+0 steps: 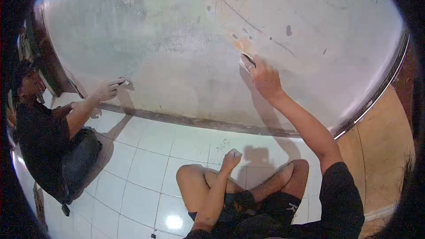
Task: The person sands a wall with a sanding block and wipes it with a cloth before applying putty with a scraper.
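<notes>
My right hand point(266, 77) is raised to the large pale wall panel point(186, 82). Its fingers are closed on a small folded sheet point(245, 63), dark on one part and whitish on the other, which looks like sandpaper. The sheet is at the panel's surface, just below an orange patch point(242, 44) and several dark spots. Low in the view, my left hand point(232, 158) is curled into a fist over my crossed legs, away from the panel. Its fingertips look dusty, and nothing shows in it.
At the left a co-worker point(44, 146) in dark clothes sits on the floor, a hand point(106, 90) holding a small thing against the panel. White floor tiles point(146, 163) lie below, with dark crumbs point(225, 145) near the panel's dark lower edge point(199, 122). A brown surface point(376, 141) is at right.
</notes>
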`<state>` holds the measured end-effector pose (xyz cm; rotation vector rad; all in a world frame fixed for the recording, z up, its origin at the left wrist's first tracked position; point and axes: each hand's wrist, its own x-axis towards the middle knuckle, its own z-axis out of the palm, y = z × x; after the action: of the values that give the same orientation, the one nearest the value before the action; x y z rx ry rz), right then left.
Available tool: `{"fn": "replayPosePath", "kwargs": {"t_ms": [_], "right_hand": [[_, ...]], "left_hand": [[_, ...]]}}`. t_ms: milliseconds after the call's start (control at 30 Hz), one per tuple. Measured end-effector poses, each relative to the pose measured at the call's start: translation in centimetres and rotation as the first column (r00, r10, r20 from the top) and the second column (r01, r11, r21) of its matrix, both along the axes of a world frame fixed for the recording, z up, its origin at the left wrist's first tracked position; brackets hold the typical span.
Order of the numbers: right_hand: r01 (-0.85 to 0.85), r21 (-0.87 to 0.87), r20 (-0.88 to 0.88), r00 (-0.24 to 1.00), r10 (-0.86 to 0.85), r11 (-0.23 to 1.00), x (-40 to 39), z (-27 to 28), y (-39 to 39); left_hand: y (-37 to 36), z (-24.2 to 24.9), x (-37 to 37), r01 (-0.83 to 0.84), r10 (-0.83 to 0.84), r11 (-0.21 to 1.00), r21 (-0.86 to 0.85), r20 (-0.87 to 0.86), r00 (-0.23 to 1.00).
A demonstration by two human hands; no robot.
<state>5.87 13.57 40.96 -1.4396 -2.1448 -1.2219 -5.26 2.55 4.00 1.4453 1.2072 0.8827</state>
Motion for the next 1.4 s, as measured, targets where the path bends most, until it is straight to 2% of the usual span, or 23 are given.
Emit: {"fn": "replayPosePath", "kwargs": {"t_ms": [100,200,233,300,400,500,600,700,800,900,967,1033,1100,1167,1200,1233,1300,1367,1400], "right_hand": [[0.029,0.016,-0.02,0.999,-0.029,0.999,-1.7,0.9,0.9],[0.048,0.055,-0.141,0.989,-0.04,0.997,-3.3,1.1,1.9],[0.032,0.073,-0.157,0.987,-0.02,0.997,-3.4,1.3,1.5],[-0.084,0.115,-0.08,0.992,0.094,0.99,-2.6,1.6,-0.2],[-0.056,0.079,-0.038,0.998,0.059,0.995,-1.8,1.4,-0.3],[-0.107,0.141,-0.055,0.992,0.116,0.984,-3.6,2.5,0.9],[-0.03,0.071,-0.138,0.99,0.039,0.997,-2.6,0.8,1.4],[-0.073,0.08,-0.104,0.991,0.082,0.994,-1.5,-0.4,-1.3],[-0.058,0.038,-0.13,0.99,0.062,0.998,-2.4,0.3,-1.6],[-0.013,0.062,-0.218,0.976,0.026,0.998,-2.9,-0.3,1.4],[-0.009,0.067,-0.257,0.966,0.026,0.998,-1.9,-1.4,2.0],[-0.001,0.018,-0.26,0.965,0.006,1.0,-1.9,-1.9,1.3],[0.011,-0.097,-0.212,0.977,-0.032,0.995,-1.3,-3.9,-1.8],[-0.069,-0.248,-0.311,0.95,-0.012,0.966,0.6,-9.2,-3.4],[0.0,-0.404,-0.256,0.96,-0.113,0.915,2.4,-13.2,-3.5],[0.076,-0.546,-0.184,0.961,-0.208,0.834,3.9,-16.9,-3.9],[-0.027,-0.705,-0.281,0.928,-0.244,0.709,5.2,-21.7,-7.0],[-0.019,-0.754,-0.329,0.877,-0.351,0.657,5.6,-24.3,-10.1],[-0.07,-0.719,-0.425,0.832,-0.358,0.692,6.0,-26.2,-11.2]], "left_hand": [[0.0,3.7,-0.2,-0.021,0.022,1.0,0.013,-0.105,0.994],[0.7,-0.1,1.1,0.068,-0.005,0.948,0.31,-0.202,0.979],[0.5,-0.5,1.2,0.071,-0.044,0.97,0.234,-0.117,0.992],[0.0,-0.9,0.9,0.083,-0.088,0.994,0.077,0.063,0.994],[-0.5,-0.5,0.7,0.078,-0.079,0.994,0.077,0.01,0.997],[-1.1,4.9,-0.3,0.019,-0.014,0.999,0.034,-0.136,0.991],[0.4,-2.3,1.1,-0.006,0.007,0.999,-0.047,0.035,0.999],[-0.7,1.3,0.0,0.067,-0.073,0.996,-0.052,-0.136,0.988],[-0.5,0.5,0.5,0.071,-0.067,0.997,0.031,-0.128,0.99],[-0.2,0.6,0.6,0.075,-0.065,0.993,0.088,-0.11,0.992],[-0.8,0.2,0.9,0.123,-0.115,0.991,0.06,-0.129,0.985],[-0.6,-0.4,0.8,0.176,-0.176,0.984,-0.017,-0.186,0.967],[-0.6,-1.3,0.5,0.189,-0.177,0.98,0.064,-0.162,0.971],[-0.5,0.0,0.1,0.185,-0.172,0.977,0.103,-0.122,0.977],[-0.7,2.0,0.1,0.123,-0.11,0.991,0.051,-0.2,0.973],[-0.6,2.0,0.0,0.08,-0.075,0.996,0.036,-0.128,0.989],[-0.4,1.4,0.1,0.002,-0.002,1.0,-0.006,0.015,1.0],[0.3,0.2,0.5,-0.062,0.061,0.997,0.035,0.03,0.998],[0.5,-0.3,0.6,-0.094,0.092,0.994,0.056,0.038,0.995]]}}
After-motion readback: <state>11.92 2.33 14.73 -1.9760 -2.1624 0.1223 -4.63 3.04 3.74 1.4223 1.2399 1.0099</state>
